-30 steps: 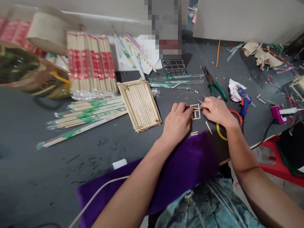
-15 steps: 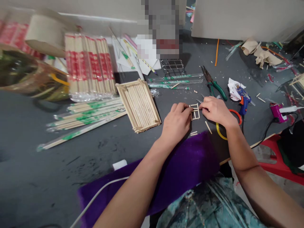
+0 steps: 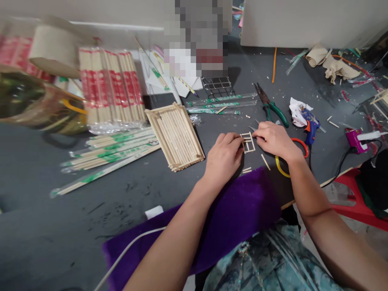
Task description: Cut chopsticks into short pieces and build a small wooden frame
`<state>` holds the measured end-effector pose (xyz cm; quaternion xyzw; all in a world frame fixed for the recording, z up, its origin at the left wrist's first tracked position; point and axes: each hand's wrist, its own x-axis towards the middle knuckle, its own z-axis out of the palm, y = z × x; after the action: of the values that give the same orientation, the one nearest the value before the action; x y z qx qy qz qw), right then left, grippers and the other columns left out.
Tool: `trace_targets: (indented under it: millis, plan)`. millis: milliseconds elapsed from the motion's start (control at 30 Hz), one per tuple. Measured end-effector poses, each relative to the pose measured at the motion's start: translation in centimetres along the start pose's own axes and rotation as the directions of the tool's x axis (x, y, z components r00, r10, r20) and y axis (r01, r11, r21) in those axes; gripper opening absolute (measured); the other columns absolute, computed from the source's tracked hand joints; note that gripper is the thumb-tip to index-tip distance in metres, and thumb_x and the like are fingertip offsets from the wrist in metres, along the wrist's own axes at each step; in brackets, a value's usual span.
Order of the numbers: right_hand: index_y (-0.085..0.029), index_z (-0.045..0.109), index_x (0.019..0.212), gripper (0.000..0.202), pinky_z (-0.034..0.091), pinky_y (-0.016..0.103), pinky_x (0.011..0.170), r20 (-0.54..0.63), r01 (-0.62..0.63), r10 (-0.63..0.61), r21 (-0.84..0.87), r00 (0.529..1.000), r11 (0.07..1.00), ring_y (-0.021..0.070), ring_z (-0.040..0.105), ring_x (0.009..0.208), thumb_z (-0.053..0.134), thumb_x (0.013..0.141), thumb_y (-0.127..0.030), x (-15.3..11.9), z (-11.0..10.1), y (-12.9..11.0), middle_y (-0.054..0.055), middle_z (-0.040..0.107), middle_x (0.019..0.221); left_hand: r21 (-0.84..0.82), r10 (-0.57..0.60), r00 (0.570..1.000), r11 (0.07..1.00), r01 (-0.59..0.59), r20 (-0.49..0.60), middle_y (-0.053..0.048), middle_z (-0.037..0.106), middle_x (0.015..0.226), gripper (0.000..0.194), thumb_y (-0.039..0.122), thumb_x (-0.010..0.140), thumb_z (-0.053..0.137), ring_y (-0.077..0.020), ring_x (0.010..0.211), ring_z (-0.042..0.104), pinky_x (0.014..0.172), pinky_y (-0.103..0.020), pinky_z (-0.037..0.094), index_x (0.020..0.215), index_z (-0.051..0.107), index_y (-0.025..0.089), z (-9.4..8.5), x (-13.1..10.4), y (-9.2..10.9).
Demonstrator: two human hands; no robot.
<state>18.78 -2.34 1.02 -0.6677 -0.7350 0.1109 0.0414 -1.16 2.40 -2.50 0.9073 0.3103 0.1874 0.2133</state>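
A small ladder-like frame of thin wooden sticks (image 3: 249, 151) lies flat on the dark table between my hands. My left hand (image 3: 224, 158) is closed, thumb and forefinger gripping the frame's left side. At the frame's upper right corner, the fingertips of my right hand (image 3: 273, 139) are pinched together; what they hold, if anything, is hidden. Scissors with a yellow and red handle (image 3: 280, 166) lie partly under my right hand. One loose cut stick (image 3: 265, 161) rests below the frame, with short stick pieces (image 3: 247, 170) nearer the purple cloth (image 3: 239, 206).
Left of my hands is a chopstick tray (image 3: 178, 137), with wrapped chopsticks (image 3: 121, 151) and a red-marked pack (image 3: 112, 87) beyond. Green-handled pliers (image 3: 269, 105), a blue glue gun (image 3: 311, 131) and a pink plug adapter (image 3: 356, 141) lie right. A wire grid (image 3: 217, 85) stands behind.
The view has shifted slightly. Both hands keep their places at the stick frame, which looks tilted a little more; otherwise little differs.
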Motion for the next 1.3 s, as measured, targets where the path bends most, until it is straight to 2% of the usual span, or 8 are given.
trace_targets:
  millis: [433,567,900,1300]
  plan:
    - [-0.019,0.076,0.096,0.026,0.036,0.033,0.072,-0.032,0.01,-0.009,0.03,0.999,0.999,0.0223,0.057,0.096,0.051,0.093,-0.012,-0.1,0.0,0.1,0.008,0.066,0.096,-0.021,0.014,1.0,1.0,-0.014,-0.011,-0.013,0.069,0.116,0.024,0.015,0.095,0.052,-0.0292,0.102,0.058,0.09,-0.045,0.053,0.113,0.069,0.014,0.0,-0.1,-0.2]
    - [-0.02,0.075,0.099,0.026,0.036,0.032,0.074,-0.042,0.047,-0.044,0.064,0.998,0.997,0.0221,0.057,0.097,0.051,0.093,-0.011,-0.1,0.0,-0.2,0.007,0.065,0.094,-0.027,0.014,1.0,1.0,-0.014,-0.017,-0.013,0.069,0.115,0.025,0.016,0.095,0.052,-0.0293,0.103,0.059,0.09,-0.045,0.053,0.113,0.069,0.015,-0.1,-0.2,-0.2]
    - [-0.02,0.076,0.097,0.026,0.034,0.032,0.073,-0.001,0.074,-0.074,0.078,0.997,0.994,0.0217,0.054,0.096,0.052,0.093,-0.011,0.1,0.1,-0.8,0.007,0.063,0.093,-0.062,0.018,0.998,0.998,-0.021,-0.052,-0.012,0.069,0.111,0.02,0.016,0.095,0.051,-0.028,0.1,0.06,0.088,-0.045,0.054,0.101,0.071,0.016,0.2,-0.2,-0.4]
    - [-0.021,0.076,0.097,0.028,0.035,0.033,0.075,0.015,0.06,-0.061,0.064,0.998,0.996,0.0225,0.053,0.097,0.05,0.094,-0.012,0.1,-0.2,-0.9,0.007,0.063,0.094,-0.065,-0.003,1.0,0.998,0.001,-0.026,-0.011,0.069,0.111,0.022,0.017,0.096,0.051,-0.0275,0.1,0.06,0.089,-0.045,0.053,0.105,0.071,0.019,0.0,-0.2,-0.2]
